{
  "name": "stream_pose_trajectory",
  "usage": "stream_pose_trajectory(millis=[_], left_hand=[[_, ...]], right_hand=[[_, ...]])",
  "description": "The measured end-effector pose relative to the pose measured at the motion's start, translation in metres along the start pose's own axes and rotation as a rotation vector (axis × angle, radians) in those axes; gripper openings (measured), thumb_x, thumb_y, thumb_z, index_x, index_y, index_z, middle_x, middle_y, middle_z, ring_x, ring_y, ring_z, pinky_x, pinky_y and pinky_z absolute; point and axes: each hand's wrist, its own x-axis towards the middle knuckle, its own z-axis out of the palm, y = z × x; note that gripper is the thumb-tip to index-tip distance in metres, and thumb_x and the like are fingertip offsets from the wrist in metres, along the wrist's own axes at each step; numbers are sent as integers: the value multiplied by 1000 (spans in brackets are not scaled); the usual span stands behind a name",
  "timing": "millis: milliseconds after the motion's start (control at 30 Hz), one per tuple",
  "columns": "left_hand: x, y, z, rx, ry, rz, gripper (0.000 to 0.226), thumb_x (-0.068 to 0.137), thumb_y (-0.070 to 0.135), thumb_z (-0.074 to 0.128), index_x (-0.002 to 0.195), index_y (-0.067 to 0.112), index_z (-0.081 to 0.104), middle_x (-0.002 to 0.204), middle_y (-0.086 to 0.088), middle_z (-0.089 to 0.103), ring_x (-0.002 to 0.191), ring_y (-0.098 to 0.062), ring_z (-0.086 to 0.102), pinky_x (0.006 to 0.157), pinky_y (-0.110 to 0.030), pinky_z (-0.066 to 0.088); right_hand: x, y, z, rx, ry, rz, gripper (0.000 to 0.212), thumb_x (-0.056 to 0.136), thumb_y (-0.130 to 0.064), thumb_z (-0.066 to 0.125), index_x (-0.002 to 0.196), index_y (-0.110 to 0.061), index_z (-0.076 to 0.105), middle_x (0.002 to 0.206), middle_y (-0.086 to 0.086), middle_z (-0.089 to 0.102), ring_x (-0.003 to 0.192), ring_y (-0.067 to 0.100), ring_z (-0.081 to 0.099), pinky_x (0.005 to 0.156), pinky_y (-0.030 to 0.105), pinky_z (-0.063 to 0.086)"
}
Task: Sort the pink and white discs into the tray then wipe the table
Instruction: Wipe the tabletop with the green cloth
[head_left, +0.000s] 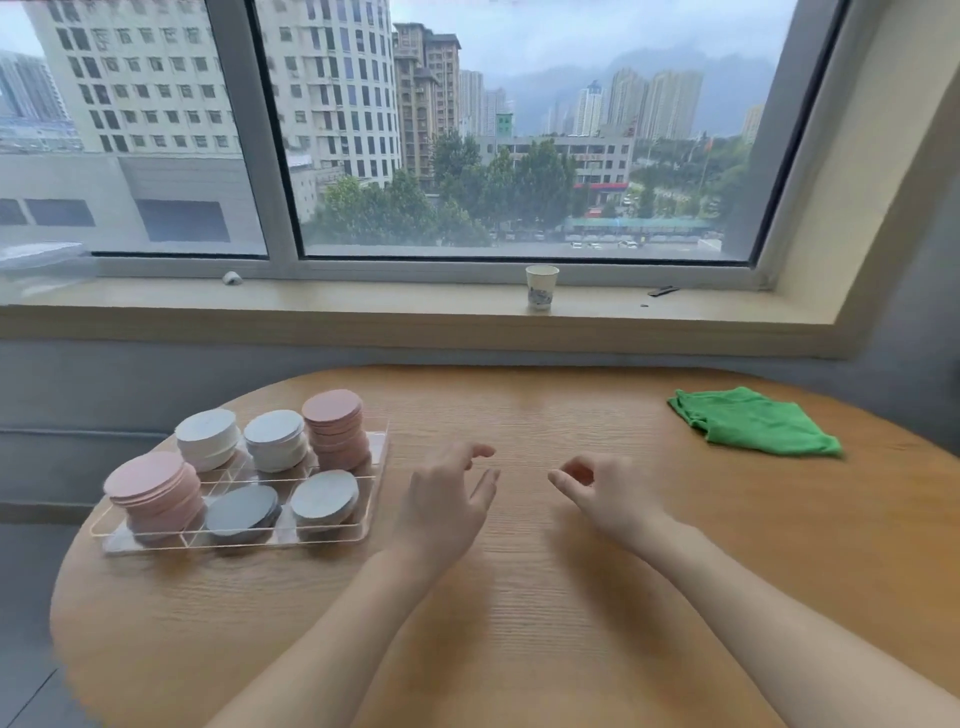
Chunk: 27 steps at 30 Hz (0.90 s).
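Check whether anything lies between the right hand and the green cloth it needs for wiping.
Nothing visible does. The right hand hovers over bare table, and only open wood stretches from it to the green cloth at the far right. The tray of discs sits on the opposite side.

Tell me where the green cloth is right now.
In the head view the green cloth lies crumpled on the far right of the wooden table, below the windowsill, apart from both hands and across from the tray.

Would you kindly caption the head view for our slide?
Discs stacked in the clear tray, both hands empty above the table, green cloth waiting.
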Motion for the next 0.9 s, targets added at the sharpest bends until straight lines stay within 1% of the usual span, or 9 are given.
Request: stream_pose_trajectory(millis=[100, 167, 267, 367, 533, 667, 767, 833, 900], left_hand=[[7, 29, 43, -32, -74, 37, 21, 93, 22, 75, 114, 22, 73, 107, 9, 71, 94, -6, 60, 77, -11, 38], [15, 49, 70, -34, -116, 62, 20, 92, 19, 76, 112, 19, 73, 106, 6, 72, 92, -8, 60, 78, -5, 35], [29, 77, 108, -45, -168, 101, 20, 94, 21, 74, 114, 18, 72, 108, 4, 71, 93, -10, 59, 79, -11, 33], [47, 98, 146, -56, -217, 107, 21, 96, 25, 71, 117, 20, 71, 112, 3, 71, 101, -15, 62, 85, -24, 41], [82, 119, 208, 5, -338, 151, 24, 98, 28, 67, 121, 22, 68, 120, 2, 69, 113, -19, 62, 87, -29, 42], [111, 134, 255, 33, -415, 188, 31, 98, 30, 67, 127, 21, 65, 127, -1, 67, 120, -23, 59, 97, -34, 44], [128, 146, 286, 95, -475, 236, 39, 98, 35, 65, 135, 24, 61, 134, -1, 64, 128, -24, 53, 105, -35, 40], [139, 149, 302, 149, -495, 253, 43, 98, 41, 65, 138, 26, 59, 140, 0, 62, 133, -25, 49, 108, -37, 39], [149, 147, 316, 203, -513, 249, 47, 97, 48, 64, 140, 29, 59, 146, 1, 58, 138, -26, 43, 112, -39, 36]], right_hand=[[-15, 46, -33, -21, 37, 56, 30, 95, -47, 64, 101, -21, 76, 97, -8, 73, 95, 11, 64, 86, 31, 51], [-20, 76, -54, -21, 68, 83, 28, 95, -44, 65, 102, -19, 76, 99, -7, 74, 95, 12, 64, 85, 29, 50], [-18, 118, -83, -30, 104, 127, 27, 94, -44, 65, 101, -20, 74, 99, -7, 72, 98, 13, 63, 83, 27, 47], [-6, 159, -104, -54, 142, 163, 29, 93, -45, 66, 103, -19, 73, 104, -3, 71, 104, 17, 61, 90, 34, 48], [23, 214, -134, -94, 186, 189, 34, 93, -41, 68, 112, -14, 72, 116, 6, 69, 115, 25, 58, 101, 36, 45], [46, 249, -147, -172, 160, 215, 45, 91, -49, 68, 124, -18, 68, 131, 4, 65, 130, 25, 52, 109, 37, 37], [56, 269, -150, -261, 86, 252, 53, 88, -57, 67, 131, -26, 64, 143, -2, 58, 137, 21, 45, 110, 40, 32], [60, 281, -149, -237, 71, 250, 46, 89, -54, 68, 128, -29, 66, 143, -4, 57, 138, 19, 44, 109, 39, 29], [64, 289, -150, -203, 113, 242, 34, 91, -47, 69, 121, -31, 70, 140, -4, 59, 135, 20, 45, 106, 38, 29]])
